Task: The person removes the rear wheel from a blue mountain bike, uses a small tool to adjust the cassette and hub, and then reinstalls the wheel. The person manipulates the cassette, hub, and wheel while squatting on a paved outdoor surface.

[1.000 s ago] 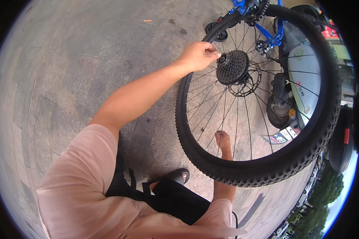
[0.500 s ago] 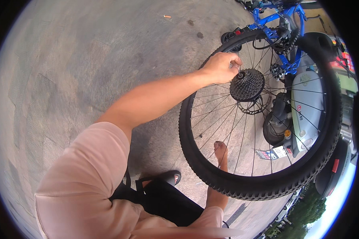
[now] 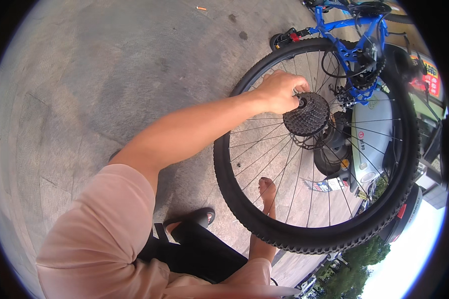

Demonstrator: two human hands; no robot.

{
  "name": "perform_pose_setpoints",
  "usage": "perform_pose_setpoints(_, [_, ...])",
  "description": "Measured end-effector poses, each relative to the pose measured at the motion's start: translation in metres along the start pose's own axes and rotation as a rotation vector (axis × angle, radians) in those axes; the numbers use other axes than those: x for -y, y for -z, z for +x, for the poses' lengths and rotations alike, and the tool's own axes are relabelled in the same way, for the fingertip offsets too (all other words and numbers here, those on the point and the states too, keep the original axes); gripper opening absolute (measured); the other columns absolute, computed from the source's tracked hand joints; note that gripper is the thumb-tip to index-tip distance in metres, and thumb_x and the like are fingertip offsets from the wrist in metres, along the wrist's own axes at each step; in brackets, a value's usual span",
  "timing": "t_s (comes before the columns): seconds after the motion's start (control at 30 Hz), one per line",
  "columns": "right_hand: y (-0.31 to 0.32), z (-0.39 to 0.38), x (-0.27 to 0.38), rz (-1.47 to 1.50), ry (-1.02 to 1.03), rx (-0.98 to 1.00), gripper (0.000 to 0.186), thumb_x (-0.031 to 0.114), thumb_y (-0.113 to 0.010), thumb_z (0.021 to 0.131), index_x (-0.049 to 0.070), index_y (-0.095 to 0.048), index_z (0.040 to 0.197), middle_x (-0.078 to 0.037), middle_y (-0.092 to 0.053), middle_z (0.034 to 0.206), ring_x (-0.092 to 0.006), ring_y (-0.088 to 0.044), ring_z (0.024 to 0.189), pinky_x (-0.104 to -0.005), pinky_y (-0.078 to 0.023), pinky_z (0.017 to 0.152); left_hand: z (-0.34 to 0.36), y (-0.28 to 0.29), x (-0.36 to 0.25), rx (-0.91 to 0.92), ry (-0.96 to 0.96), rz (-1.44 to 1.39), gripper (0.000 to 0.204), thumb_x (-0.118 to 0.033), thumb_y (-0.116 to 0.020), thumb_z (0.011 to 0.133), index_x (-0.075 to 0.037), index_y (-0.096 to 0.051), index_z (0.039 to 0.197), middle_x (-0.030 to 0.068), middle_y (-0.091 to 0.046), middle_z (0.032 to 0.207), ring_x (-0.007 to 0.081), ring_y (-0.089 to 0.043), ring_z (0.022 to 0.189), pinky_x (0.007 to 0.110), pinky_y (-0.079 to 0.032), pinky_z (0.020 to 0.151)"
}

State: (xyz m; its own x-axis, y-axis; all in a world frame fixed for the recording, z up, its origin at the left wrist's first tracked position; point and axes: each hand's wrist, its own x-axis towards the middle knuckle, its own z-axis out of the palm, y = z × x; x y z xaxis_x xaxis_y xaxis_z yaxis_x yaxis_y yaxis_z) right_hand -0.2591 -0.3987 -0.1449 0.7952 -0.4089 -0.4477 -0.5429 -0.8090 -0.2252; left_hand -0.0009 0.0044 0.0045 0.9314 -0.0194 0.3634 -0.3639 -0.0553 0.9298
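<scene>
A bicycle wheel (image 3: 242, 219) with a knobbly black tyre stands before me, its black cassette (image 3: 309, 114) facing my side. My left hand (image 3: 283, 92) reaches over the near spokes, fingers closed on the axle end (image 3: 301, 102) at the middle of the cassette. A brake disc (image 3: 304, 142) shows partly behind the cassette. Through the lower spokes I see my right hand (image 3: 267, 187), beyond the wheel and apart from the hub. Its fingers are curled closed, and whatever they may hold is hidden.
Behind the wheel's upper part is a blue bicycle frame (image 3: 329, 27) with its chain and derailleur. A pale scooter (image 3: 371, 144) stands beyond the spokes. Grey paving (image 3: 85, 89) spreads to the left. My sandalled foot (image 3: 199, 217) is below the wheel's near side.
My left hand has turned at the hub, showing more of its back, and stays at the axle end. The view has shifted slightly; the wheel and right hand sit further left in it.
</scene>
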Motion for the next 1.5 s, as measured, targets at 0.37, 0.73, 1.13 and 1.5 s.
perform_pose_setpoints(0.37, [0.0,-0.006,0.015,0.089,0.068,-0.043,0.026,0.026,-0.063,0.084,0.006,-0.068,0.1,-0.016,-0.069,0.089,-0.0283,-0.067,0.088,-0.0344,-0.051,0.079,-0.004,0.003,0.006,0.076,0.138,0.043,0.026,-0.02,-0.07,0.078,-0.004,-0.067,0.098,0.0106,-0.069,0.087,0.0257,-0.066,0.085,0.038,-0.051,0.077])
perform_pose_setpoints(0.73, [0.032,-0.019,0.051,0.426,0.025,0.013,0.027,0.02,-0.064,0.088,-0.002,-0.063,0.105,-0.007,-0.066,0.081,-0.0136,-0.06,0.069,-0.0268,-0.049,0.062,0.002,-0.001,0.005,0.246,0.19,-0.095,0.026,-0.012,-0.068,0.081,-0.003,-0.065,0.106,0.006,-0.067,0.086,0.0161,-0.062,0.079,0.032,-0.05,0.073])
perform_pose_setpoints(1.13, [0.129,0.037,0.22,1.327,0.385,-0.049,0.024,0.02,-0.055,0.097,0.004,-0.057,0.114,-0.002,-0.062,0.092,-0.0081,-0.057,0.071,-0.0221,-0.047,0.058,0.002,-0.01,0.006,0.173,0.331,-0.067,0.029,-0.023,-0.07,0.084,0.001,-0.066,0.1,0.0041,-0.066,0.083,0.0106,-0.059,0.074,0.027,-0.047,0.068])
perform_pose_setpoints(1.5, [0.114,0.092,0.226,1.482,0.589,0.215,0.017,0.026,-0.052,0.098,0.01,-0.056,0.094,-0.001,-0.061,0.083,-0.0117,-0.057,0.073,-0.0258,-0.047,0.065,-0.009,-0.013,-0.014,0.069,0.427,-0.009,0.03,-0.03,-0.066,0.088,-0.001,-0.065,0.082,0.0014,-0.061,0.074,0.0086,-0.052,0.069,0.025,-0.041,0.064])
